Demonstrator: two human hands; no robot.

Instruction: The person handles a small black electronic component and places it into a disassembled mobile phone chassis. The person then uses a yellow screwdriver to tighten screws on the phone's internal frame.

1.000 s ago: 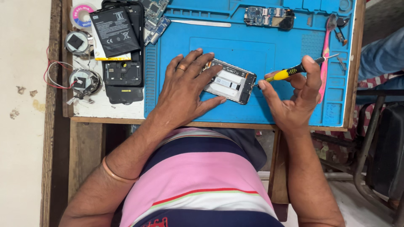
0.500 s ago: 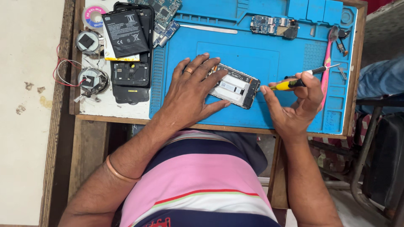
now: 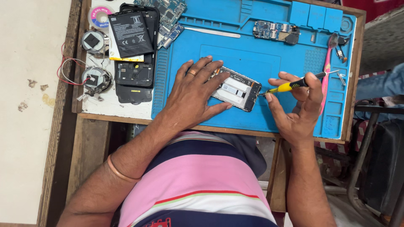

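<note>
Right now I'm pinning the opened phone [image 3: 235, 89] flat on the blue mat [image 3: 261, 50] with my spread left hand [image 3: 194, 94], while my right hand [image 3: 296, 105] is pinching the yellow screwdriver [image 3: 290, 86] at its edge; steady pressure seems needed next.

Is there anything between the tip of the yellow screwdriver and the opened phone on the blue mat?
Nothing visible. The right hand holds the yellow screwdriver, and its tip reaches the right end of the opened phone. The left hand presses on the phone's left part, away from the tip.
</note>
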